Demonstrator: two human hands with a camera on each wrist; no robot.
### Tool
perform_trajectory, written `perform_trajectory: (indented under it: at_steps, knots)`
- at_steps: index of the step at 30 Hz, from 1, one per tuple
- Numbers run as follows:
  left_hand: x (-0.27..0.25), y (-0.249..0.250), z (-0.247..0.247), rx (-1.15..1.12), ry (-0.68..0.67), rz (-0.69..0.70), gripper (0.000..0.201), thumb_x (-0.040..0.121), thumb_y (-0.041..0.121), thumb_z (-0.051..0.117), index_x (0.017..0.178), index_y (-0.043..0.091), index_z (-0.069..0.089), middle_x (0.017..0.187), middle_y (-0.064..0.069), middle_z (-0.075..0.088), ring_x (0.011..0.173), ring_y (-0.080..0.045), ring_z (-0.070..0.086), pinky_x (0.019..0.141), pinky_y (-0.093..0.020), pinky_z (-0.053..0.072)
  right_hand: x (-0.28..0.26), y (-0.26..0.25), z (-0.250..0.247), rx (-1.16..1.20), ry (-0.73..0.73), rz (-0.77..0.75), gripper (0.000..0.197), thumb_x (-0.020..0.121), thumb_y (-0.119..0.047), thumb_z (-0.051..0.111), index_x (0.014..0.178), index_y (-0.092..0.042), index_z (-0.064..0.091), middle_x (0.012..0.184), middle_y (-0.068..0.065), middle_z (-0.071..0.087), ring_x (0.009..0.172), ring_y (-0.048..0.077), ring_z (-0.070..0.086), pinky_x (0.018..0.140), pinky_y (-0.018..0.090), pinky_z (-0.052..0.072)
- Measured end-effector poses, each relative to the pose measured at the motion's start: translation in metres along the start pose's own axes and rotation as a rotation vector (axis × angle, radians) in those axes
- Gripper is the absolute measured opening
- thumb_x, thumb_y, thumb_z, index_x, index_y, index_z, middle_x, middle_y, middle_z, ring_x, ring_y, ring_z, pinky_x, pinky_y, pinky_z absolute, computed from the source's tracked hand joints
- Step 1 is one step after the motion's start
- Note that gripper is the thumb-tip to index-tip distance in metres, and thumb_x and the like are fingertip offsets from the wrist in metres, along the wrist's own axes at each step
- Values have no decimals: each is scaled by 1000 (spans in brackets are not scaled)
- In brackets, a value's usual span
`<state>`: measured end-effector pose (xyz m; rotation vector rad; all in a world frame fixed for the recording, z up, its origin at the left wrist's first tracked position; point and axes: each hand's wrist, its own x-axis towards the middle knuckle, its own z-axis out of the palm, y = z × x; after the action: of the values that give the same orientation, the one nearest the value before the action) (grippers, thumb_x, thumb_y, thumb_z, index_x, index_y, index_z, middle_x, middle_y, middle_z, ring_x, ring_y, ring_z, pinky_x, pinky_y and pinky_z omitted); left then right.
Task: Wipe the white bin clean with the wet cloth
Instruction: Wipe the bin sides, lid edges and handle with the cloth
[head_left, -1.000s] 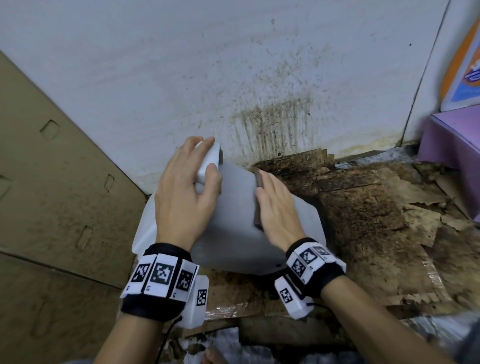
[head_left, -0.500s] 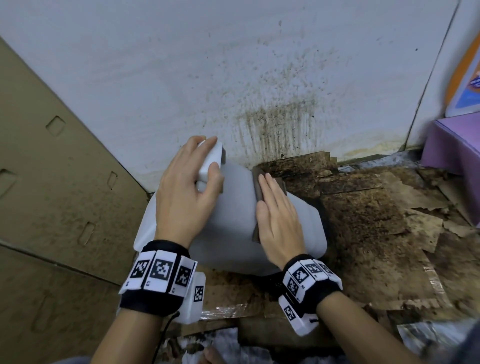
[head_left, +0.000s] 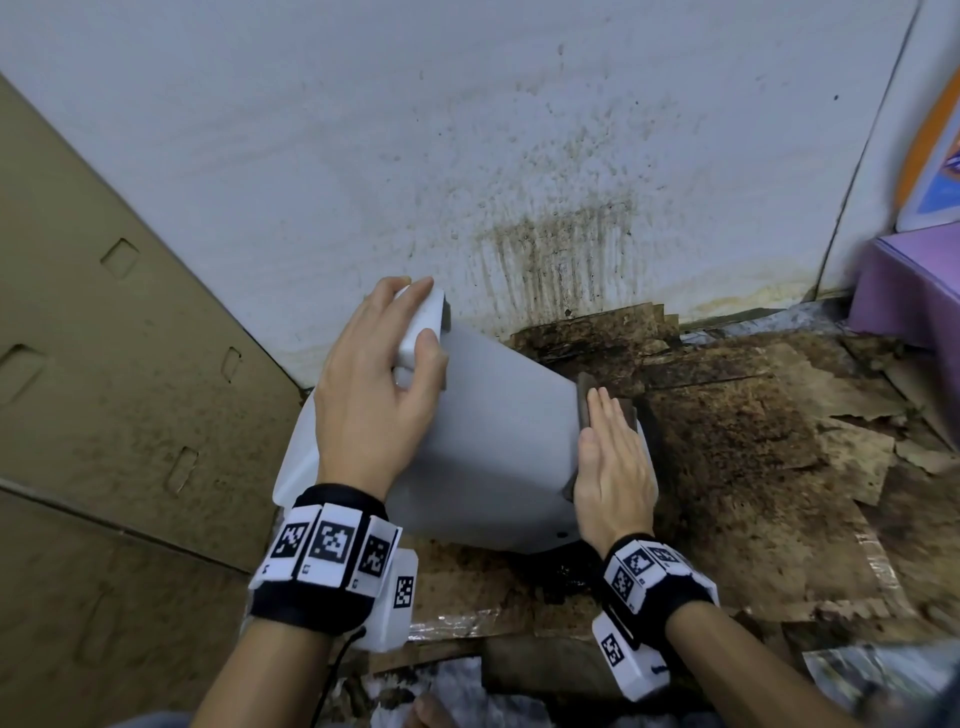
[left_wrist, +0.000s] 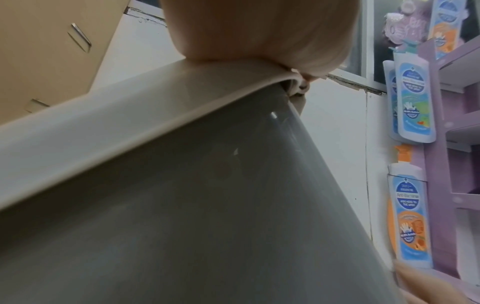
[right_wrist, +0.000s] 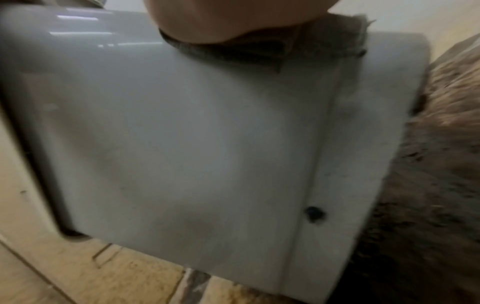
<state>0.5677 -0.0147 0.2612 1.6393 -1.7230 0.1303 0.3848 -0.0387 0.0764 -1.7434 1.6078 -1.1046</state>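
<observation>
The white bin (head_left: 498, 426) lies tipped on its side on the dirty floor, its rim toward the left. My left hand (head_left: 384, 384) grips the bin's rim (left_wrist: 145, 115) at the top, fingers curled over the edge and thumb on the outer wall. My right hand (head_left: 613, 462) lies flat with straight fingers on a dark brown cloth (head_left: 587, 400), pressing it against the bin's side close to the base end. In the right wrist view the cloth (right_wrist: 259, 51) shows under my palm on the bin's wall (right_wrist: 194, 144).
A stained white wall (head_left: 519, 182) stands right behind the bin. Brown cardboard (head_left: 104, 364) leans at the left. Soiled, torn cardboard (head_left: 753, 441) covers the floor to the right. A purple shelf (head_left: 914, 291) with soap bottles (left_wrist: 413, 102) stands at the far right.
My right hand has slid the cloth to the right along the bin's side, toward the base end. The left hand keeps its grip on the rim.
</observation>
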Motion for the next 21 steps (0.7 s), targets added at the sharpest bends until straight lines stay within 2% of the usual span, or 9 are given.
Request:
perform_trajectory:
  at_steps: [3,9,13,16,21]
  knots:
    - [-1,3,1,9,0,-9,49,97,37,36,139,27,58,140,18,52,120,-2,54,83,-18,36,-1,-17,4,28,13,25,75,97,-52,4,158,-14,28,165,0,26,154,11,18,126,33,11]
    - [0,4,4,11,0,-24,48,97,36,37,139,30,58,142,18,53,119,-8,57,87,-28,44,1,-77,6,59,-3,-78,74,97,-50,0,160,-17,22,167,-3,20,155,9,12,125,25,4]
    - [0,1,3,14,-5,-18,45,100,34,38,140,29,58,143,16,53,118,-11,59,87,-25,42,5,-112,2,172,-109,-235,68,99,-46,4,161,-23,16,168,-11,12,155,3,2,125,26,1]
    - [-1,-1,1,13,-11,-21,45,101,34,38,141,29,57,144,16,53,118,-12,59,86,-25,42,8,-117,1,218,-167,-304,64,99,-39,12,161,-24,15,168,-12,9,155,3,0,126,31,3]
    - [0,0,2,5,-16,-16,45,101,35,40,141,28,58,144,15,54,115,-15,60,86,-25,42,17,-105,-1,192,-232,-331,63,99,-33,20,161,-25,15,169,-12,10,155,5,2,127,38,9]
